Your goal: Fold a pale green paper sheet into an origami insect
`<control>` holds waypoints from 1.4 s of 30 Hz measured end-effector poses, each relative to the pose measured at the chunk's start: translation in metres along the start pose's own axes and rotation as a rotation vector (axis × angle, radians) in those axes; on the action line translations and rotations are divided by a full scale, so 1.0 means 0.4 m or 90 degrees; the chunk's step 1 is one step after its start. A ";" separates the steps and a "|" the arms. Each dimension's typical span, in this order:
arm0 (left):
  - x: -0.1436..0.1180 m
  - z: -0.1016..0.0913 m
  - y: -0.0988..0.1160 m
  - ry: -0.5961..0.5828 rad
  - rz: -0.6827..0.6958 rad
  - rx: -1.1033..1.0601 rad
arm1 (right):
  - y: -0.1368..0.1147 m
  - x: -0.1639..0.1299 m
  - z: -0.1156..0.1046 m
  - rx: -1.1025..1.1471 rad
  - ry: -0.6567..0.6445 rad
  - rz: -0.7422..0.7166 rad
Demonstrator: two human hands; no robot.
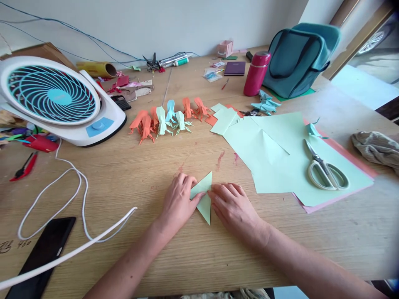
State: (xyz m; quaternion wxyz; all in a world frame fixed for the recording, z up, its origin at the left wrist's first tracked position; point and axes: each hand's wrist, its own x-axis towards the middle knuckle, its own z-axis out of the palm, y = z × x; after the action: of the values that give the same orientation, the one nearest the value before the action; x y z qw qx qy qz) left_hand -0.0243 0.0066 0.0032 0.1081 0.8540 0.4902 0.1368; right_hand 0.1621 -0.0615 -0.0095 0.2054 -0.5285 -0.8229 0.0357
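A pale green sheet of paper (205,203), folded into a triangle, lies flat on the table with its long edge to the right. My left hand (178,199) is at its left side, the thumb on top and the curled fingers at its upper left edge. Along the long right edge, the fingertips of my right hand (232,207) are pressed together on the fold. Behind the hands stands a group of folded paper figures: orange (146,126), pale green (162,120) and blue (170,111).
Pale green sheets (271,166) lie to the right with scissors (327,170) on top. A red flask (257,74) and a teal bag (296,62) stand behind. On the left are a white fan (90,112), a white cable (84,195) and a black phone (46,253).
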 end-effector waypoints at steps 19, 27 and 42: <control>-0.004 0.013 0.094 -0.111 -0.133 -0.138 | 0.093 0.023 0.005 0.457 0.140 0.250; 0.030 0.003 0.046 -0.117 -0.065 -0.488 | 0.123 0.064 -0.027 0.697 -0.017 0.291; 0.058 -0.006 -0.017 -0.061 -0.092 -0.668 | 0.123 0.097 -0.020 0.713 -0.073 0.263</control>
State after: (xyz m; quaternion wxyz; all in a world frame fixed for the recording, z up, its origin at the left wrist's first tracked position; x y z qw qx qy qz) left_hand -0.0195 0.0302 0.0063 0.5522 0.6547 0.4077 0.3166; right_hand 0.1934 -0.0067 -0.0042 0.3969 -0.4859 -0.5689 0.5317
